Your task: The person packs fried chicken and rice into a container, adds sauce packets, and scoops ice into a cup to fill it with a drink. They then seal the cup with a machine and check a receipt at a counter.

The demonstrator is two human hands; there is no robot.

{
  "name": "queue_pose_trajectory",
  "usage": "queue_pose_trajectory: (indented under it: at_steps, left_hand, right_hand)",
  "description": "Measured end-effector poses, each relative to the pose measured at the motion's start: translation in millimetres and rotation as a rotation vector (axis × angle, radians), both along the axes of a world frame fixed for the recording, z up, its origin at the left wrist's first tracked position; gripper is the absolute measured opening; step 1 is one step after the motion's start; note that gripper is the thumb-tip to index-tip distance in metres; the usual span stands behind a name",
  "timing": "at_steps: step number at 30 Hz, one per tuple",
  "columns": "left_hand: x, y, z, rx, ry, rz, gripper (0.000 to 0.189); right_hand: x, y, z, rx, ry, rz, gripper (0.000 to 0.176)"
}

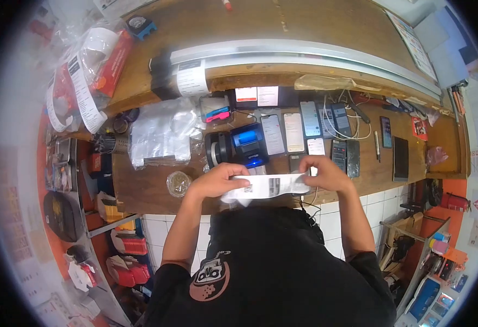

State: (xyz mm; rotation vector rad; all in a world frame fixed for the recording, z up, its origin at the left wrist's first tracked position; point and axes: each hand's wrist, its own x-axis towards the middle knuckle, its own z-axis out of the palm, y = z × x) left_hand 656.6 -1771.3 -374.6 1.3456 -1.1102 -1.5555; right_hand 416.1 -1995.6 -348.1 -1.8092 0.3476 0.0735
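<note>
A white strip of printed paper (261,186), like a receipt, is stretched sideways between my hands near the desk's front edge. My left hand (220,180) pinches its left end, where part of the paper folds and hangs down. At the right end, my right hand (324,173) grips it between thumb and fingers. Just beyond the paper stands a small dark printer (250,146) with a blue top and a lit blue light. Several smartphones lie past my right hand, among them a white-screened phone (293,132) and a dark phone (339,150).
A round clear dish (179,183) and a tape roll (215,150) lie left of the printer. Clear plastic bags (162,131) cover the desk's left side. A raised shelf (304,57) with a metal rail crosses the back. White cables (331,122) loop over the phones.
</note>
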Motion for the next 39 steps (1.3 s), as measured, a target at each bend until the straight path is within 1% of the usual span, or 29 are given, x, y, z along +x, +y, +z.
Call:
queue_pose_trajectory:
  at_steps: [1,2,3,4,5,6,7,9,11,12,14,15,17,18,20,21,22,23,25,26,28,30,32,33,34,36,37,38,39]
  left_hand:
    - [-1,-1,4,0.032,-0.016,0.044,0.015]
    - [-2,-1,7,0.065,-0.031,0.091,0.014]
    - [-4,-2,10,0.064,-0.03,0.09,0.014]
    - [-6,-5,13,-0.011,-0.131,0.122,0.014]
    - [-9,-6,15,-0.086,-0.232,0.154,0.014]
    - [-12,-6,16,-0.086,-0.233,0.153,0.014]
    - [-15,-6,18,-0.062,-0.282,0.185,0.014]
    - [-21,-5,22,-0.041,-0.333,0.216,0.014]
    - [-25,-3,27,-0.073,-0.482,0.309,0.014]
    - [-28,-5,27,-0.073,-0.485,0.31,0.014]
    - [-34,-6,24,-0.317,-0.465,0.414,0.012]
    - [-33,-4,23,-0.314,-0.464,0.416,0.012]
    - [-30,-2,22,-0.185,-0.42,0.408,0.011]
    - [-32,-2,23,-0.186,-0.418,0.404,0.011]
    - [-36,-2,25,-0.27,-0.507,0.439,0.01]
    - [-38,-2,19,-0.346,-0.575,0.445,0.009]
    - [-41,-3,17,-0.353,-0.574,0.438,0.009]
    - [-45,-3,16,-0.425,-0.651,0.509,0.008]
    - [-46,-2,14,-0.518,-0.763,0.682,0.009]
    - [-42,-1,16,-0.525,-0.765,0.68,0.009]
    - [-35,4,24,-0.363,-0.661,0.797,0.011]
    - [-34,5,24,-0.33,-0.641,0.759,0.012]
    - [-39,-2,24,-0.265,-0.469,0.606,0.011]
    - [-42,-6,27,-0.206,-0.442,0.554,0.013]
    - [-44,-9,27,-0.215,-0.447,0.551,0.013]
    - [-43,-15,28,-0.119,-0.331,0.49,0.017]
    - [-40,-15,27,-0.092,-0.217,0.49,0.023]
    - [-34,-13,28,-0.096,-0.221,0.488,0.023]
    - [-26,-10,30,-0.058,-0.175,0.44,0.026]
  right_hand:
    - [-3,-5,2,-0.003,0.0,-0.007,0.016]
    - [-6,-8,6,-0.024,0.078,0.013,0.016]
    - [-7,-9,11,-0.044,0.156,0.035,0.017]
    - [-1,-5,18,-0.045,0.156,0.035,0.017]
    - [10,6,25,-0.036,0.093,0.036,0.018]
    - [21,17,29,-0.028,0.029,0.036,0.02]
    - [30,28,19,-0.036,-0.119,0.005,0.021]
    - [47,39,12,-0.055,-0.091,0.016,0.02]
    - [59,48,9,-0.073,-0.063,0.029,0.018]
    - [64,52,8,-0.076,-0.061,0.005,0.017]
    - [70,60,7,-0.077,-0.056,-0.014,0.016]
    - [72,64,7,-0.08,-0.07,-0.033,0.015]
    - [73,70,8,-0.084,-0.082,-0.055,0.014]
    - [73,71,8,-0.078,-0.103,-0.066,0.014]
    - [71,73,4,-0.079,-0.126,-0.086,0.014]
    - [68,76,-8,-0.051,-0.148,-0.13,0.014]
    - [66,77,-19,-0.023,-0.172,-0.173,0.014]
    - [64,74,-29,-0.026,-0.173,-0.179,0.014]
    - [55,66,-43,-0.121,-0.003,-0.429,0.015]
    - [49,60,-45,-0.124,-0.008,-0.433,0.015]
    - [42,53,-41,0.042,-0.026,-0.662,0.016]
    - [38,54,-34,0.054,-0.053,-0.627,0.018]
    - [46,64,-28,-0.112,-0.259,-0.363,0.023]
    - [48,69,-21,-0.084,-0.214,-0.243,0.027]
    - [52,79,-13,-0.059,-0.247,-0.233,0.024]
    - [55,81,-20,0.061,-0.21,-0.253,0.022]
    - [54,76,-19,0.057,-0.218,-0.256,0.022]
    - [49,67,-17,0.045,-0.21,-0.324,0.02]
    - [42,57,-15,0.033,-0.199,-0.39,0.019]
